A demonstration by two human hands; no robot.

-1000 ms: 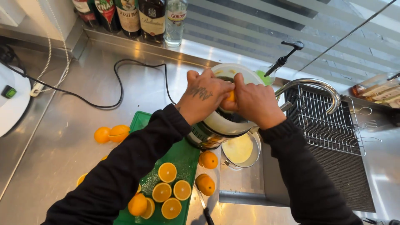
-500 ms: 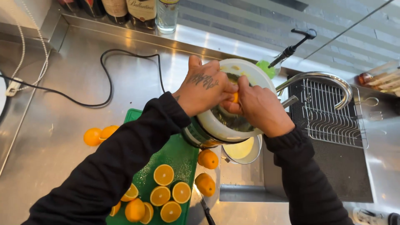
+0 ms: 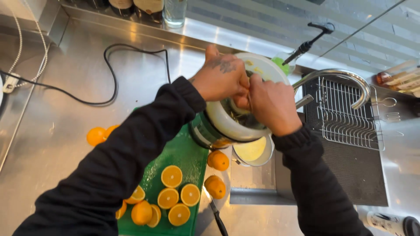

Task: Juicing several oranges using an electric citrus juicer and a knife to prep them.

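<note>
My left hand (image 3: 220, 78) and my right hand (image 3: 272, 103) press together over the middle of an electric juicer (image 3: 227, 124) with a white rim. What they grip is hidden between the fingers; earlier frames show an orange piece there. Below the spout a white jug (image 3: 252, 152) holds pale yellow juice. Several orange halves (image 3: 171, 175) lie cut side up on a green cutting board (image 3: 183, 154) at the front. Two whole oranges (image 3: 217, 160) rest beside the board.
A sink (image 3: 345, 170) with a wire rack (image 3: 348, 111) and curved tap (image 3: 337, 75) lies to the right. A black cable (image 3: 109, 65) crosses the steel counter. Two more oranges (image 3: 97, 135) sit left. Bottles (image 3: 175, 11) line the back; a knife (image 3: 215, 214) lies by the board.
Both hands have stayed on the juicer and closed tighter together, so the orange piece no longer shows. The camera has shifted nearer and slightly left.
</note>
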